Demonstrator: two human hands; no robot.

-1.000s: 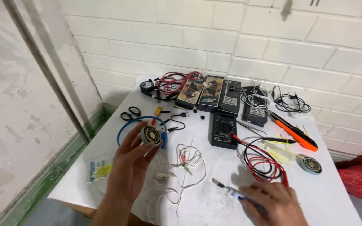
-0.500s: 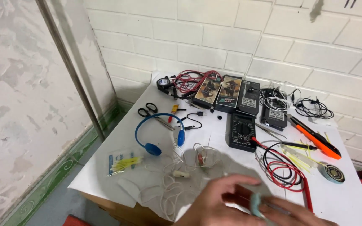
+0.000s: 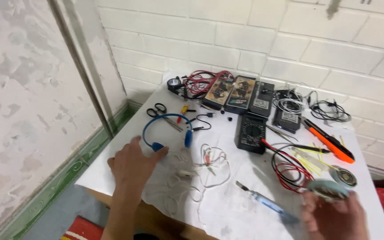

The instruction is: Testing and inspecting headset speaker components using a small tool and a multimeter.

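Reaching across the white paper-covered table (image 3: pixel 245 209), the left hand (image 3: pixel 134 166) lies flat and spread, fingers loosely splayed, gripping nothing. Its thumb tip touches the near ear pad of the blue plastic headphones (image 3: pixel 165 129), and the palm rests on the tangle of thin white wires (image 3: pixel 187 178) that trails off to the right.

Down at the lower right, the right hand (image 3: pixel 334 218) is curled up around a pale teal round disc-shaped part (image 3: pixel 327 189), fingers closed under it, the disc poking out above the knuckles. The hand is blurred and cut off by the bottom edge, so exactly how the fingers grip is hard to make out.

Just left of that hand lies a slim blue-handled tool with a metal tip (image 3: pixel 265 202), flat on the paper, near the hand; whether it touches is unclear in the blur. Behind the hand sits a small round bare speaker (image 3: pixel 345 176), beside a coil of red and black test leads (image 3: pixel 290 166).

Further back: a black digital multimeter (image 3: pixel 251 132), an orange-handled utility knife (image 3: pixel 330 140), black-handled scissors (image 3: pixel 158 110), and a row of dark rectangular boxes (image 3: pixel 241 94) against the white brick wall (image 3: pixel 254 40). The cables at the back right are too tangled to sort out.
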